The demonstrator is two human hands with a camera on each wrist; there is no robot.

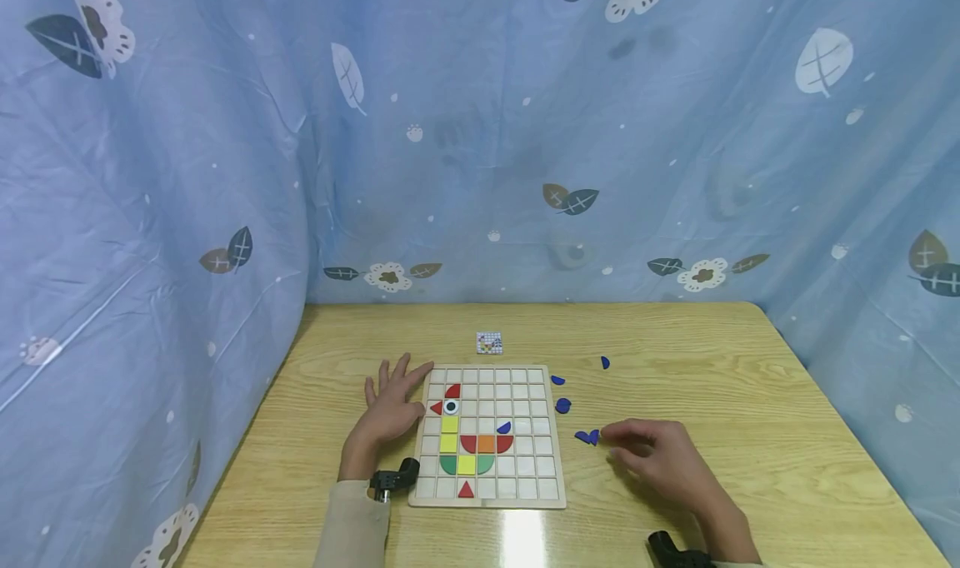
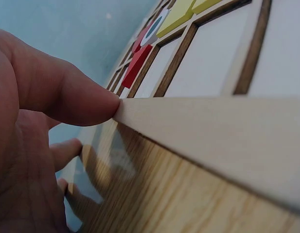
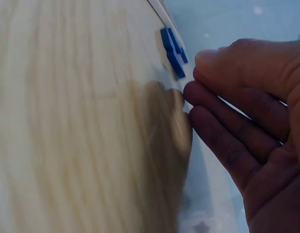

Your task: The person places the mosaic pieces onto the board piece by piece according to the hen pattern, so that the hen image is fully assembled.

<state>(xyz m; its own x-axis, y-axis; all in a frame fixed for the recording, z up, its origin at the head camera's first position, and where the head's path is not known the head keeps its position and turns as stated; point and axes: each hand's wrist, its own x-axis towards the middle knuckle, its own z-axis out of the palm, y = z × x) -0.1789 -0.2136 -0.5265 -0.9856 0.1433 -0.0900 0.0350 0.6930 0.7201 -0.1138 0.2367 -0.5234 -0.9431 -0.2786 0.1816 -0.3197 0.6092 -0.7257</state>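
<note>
A wooden grid board (image 1: 487, 504) lies on the table with coloured flat pieces in its cells: yellow squares (image 1: 449, 424), an orange square (image 1: 486, 444), red and green pieces, and a white eye disc (image 1: 451, 406). One blue piece (image 1: 504, 427) sits tilted in a cell above the orange square. My left hand (image 1: 390, 410) touches the board's left edge, thumb against its side (image 2: 135, 111) and fingers spread. To the right of the board, my right hand (image 1: 667, 460) hovers with fingertips right beside two blue pieces (image 1: 588, 437). Nothing shows between its bent fingers.
More blue pieces lie right of the board: a rounded pair (image 1: 563, 406), a half-round (image 1: 558, 380) and one farther back (image 1: 605, 362). A small pattern card (image 1: 489, 343) lies behind the board. A blue curtain (image 1: 480, 135) hangs along the table's back and sides.
</note>
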